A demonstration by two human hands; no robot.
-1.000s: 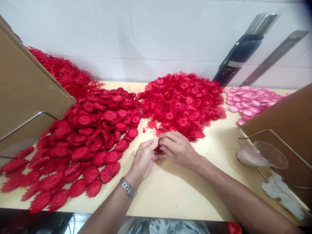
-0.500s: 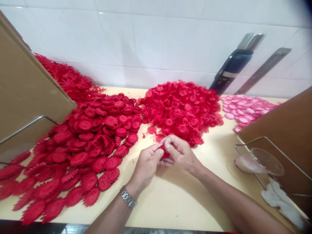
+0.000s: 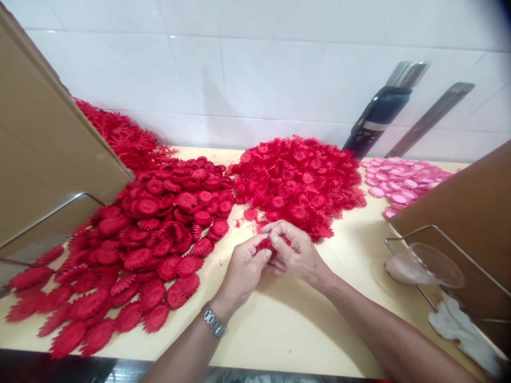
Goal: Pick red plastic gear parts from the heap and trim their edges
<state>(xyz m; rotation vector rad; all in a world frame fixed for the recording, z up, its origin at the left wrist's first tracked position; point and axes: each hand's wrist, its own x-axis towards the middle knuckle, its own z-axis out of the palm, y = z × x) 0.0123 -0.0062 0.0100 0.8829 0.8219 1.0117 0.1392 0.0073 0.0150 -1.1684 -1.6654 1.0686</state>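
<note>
Left hand (image 3: 243,268) and right hand (image 3: 297,255) meet fingertip to fingertip, both pinching one small red flower piece (image 3: 265,246) between them, just near of the middle heap (image 3: 297,181).

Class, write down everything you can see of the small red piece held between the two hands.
The red piece is small, bright red and plastic-looking, like the toothed flower shapes piled behind. Most is hidden: left hand and right hand pinch it from both sides, over the table.
</note>
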